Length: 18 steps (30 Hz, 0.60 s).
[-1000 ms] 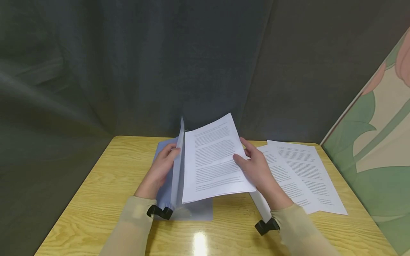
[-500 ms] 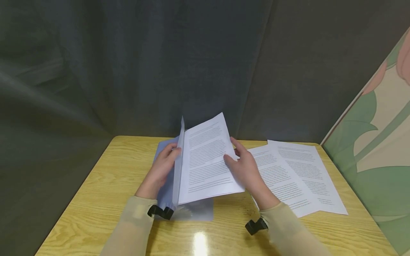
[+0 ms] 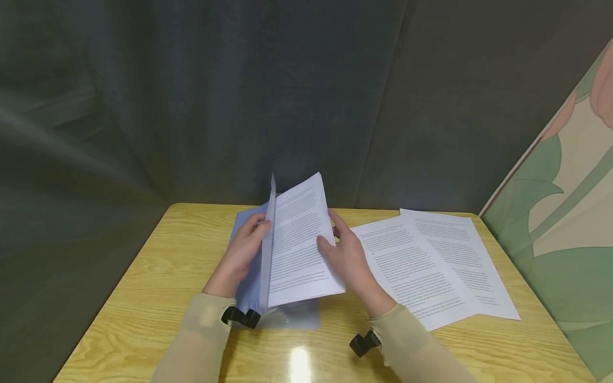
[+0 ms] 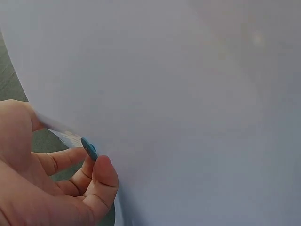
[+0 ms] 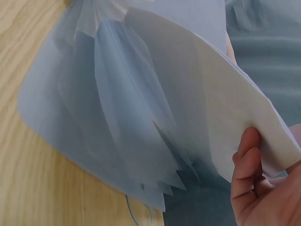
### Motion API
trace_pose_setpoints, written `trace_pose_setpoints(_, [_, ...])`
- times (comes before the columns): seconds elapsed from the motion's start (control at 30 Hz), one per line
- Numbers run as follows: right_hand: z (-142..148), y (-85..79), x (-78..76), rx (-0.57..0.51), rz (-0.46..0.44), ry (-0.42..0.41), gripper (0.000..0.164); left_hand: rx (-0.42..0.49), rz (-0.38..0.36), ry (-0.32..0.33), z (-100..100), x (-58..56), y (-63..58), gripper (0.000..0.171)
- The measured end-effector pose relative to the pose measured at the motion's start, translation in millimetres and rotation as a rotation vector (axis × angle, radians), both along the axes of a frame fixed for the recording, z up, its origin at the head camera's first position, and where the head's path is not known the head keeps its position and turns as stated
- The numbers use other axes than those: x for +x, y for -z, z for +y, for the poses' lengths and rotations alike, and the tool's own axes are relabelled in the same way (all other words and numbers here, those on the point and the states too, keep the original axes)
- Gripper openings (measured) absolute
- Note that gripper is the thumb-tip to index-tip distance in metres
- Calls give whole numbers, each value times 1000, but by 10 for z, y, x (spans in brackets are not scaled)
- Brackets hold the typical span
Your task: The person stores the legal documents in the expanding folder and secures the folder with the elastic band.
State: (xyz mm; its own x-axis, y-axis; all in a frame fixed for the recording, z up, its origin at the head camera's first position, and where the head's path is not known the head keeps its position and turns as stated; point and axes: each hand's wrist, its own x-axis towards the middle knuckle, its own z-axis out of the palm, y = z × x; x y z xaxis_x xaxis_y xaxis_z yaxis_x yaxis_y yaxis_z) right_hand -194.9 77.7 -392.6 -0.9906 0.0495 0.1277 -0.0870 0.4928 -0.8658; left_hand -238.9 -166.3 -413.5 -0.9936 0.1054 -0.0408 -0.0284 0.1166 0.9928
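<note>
The right hand (image 3: 347, 255) pinches the right edge of the printed sheets (image 3: 299, 244); it has moved leftward since the earlier frame. A smaller part of these sheets is visible now, so they seem to sit deeper inside the blue folder (image 3: 304, 317). The left hand (image 3: 244, 247) holds its raised flap (image 3: 266, 266), in the same place as earlier. On the counter (image 3: 143, 276), two overlapping loose pages (image 3: 414, 271) are now less covered.
</note>
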Motion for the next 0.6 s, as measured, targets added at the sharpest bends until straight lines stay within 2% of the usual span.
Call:
trace_pose_setpoints(0.2, [-97, 53, 2, -1, -21, -3, 75, 11, 6, -3, 7, 1, -1, 49])
trace_pose_setpoints(0.37, [-148, 78, 21, -2, -18, -6, 70, 14, 13, -9, 10, -5, 11, 47])
trace_pose_setpoints(0.6, [-159, 101, 32, -95, -15, -11, 61, 4, 24, -6, 16, 1, 11, 46])
